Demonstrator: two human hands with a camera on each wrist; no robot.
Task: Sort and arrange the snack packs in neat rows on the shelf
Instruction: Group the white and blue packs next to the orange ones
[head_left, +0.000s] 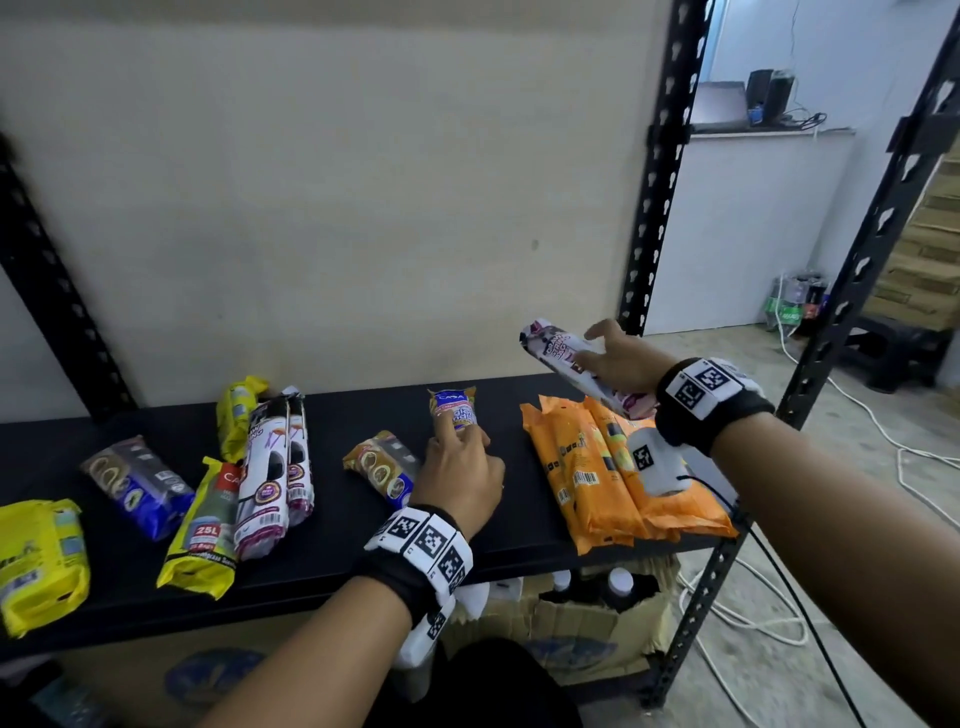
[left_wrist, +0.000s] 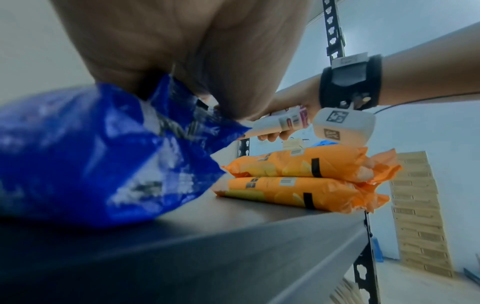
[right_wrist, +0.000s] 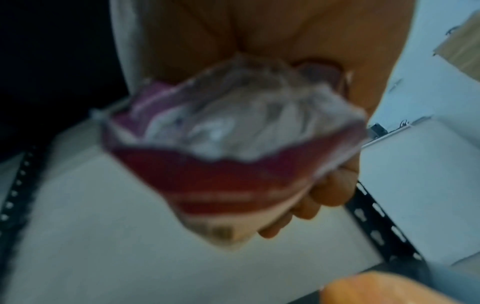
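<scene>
Your left hand, low centre of the head view, curls round the small blue pack on the black shelf; its forefinger lies along the wrapper. The left wrist view shows blue foil bunched under the palm, so the hold is real but near one end. Judgement: slide it flat rather than lift by the crimp, or the pack will sag and twist.

Your right hand, right of centre and higher, grips the white-and-maroon pack in the air above the orange packs. Fingers wrap the underside, thumb free on top. Its likely mates are the two white packs at centre left, well apart from it. Carry it across level, then lay it parallel and touching, labels the same way up.

Keep the orange packs as they are: stacked and overlapping at the shelf's right end, one corner at the front lip. Square them later, I'd say.

Shelf, left of frame: a brown-and-blue pack just beside your left hand, a red-and-yellow pack, a dark blue pack, yellow packs at the far left edge and at the back. All lie at odd angles; no rows yet.

Below the shelf: a cardboard box holding bottles. Behind: a plain cream wall. Upper right: black slotted posts, white cables on a concrete floor, stacked cartons at the edge.
</scene>
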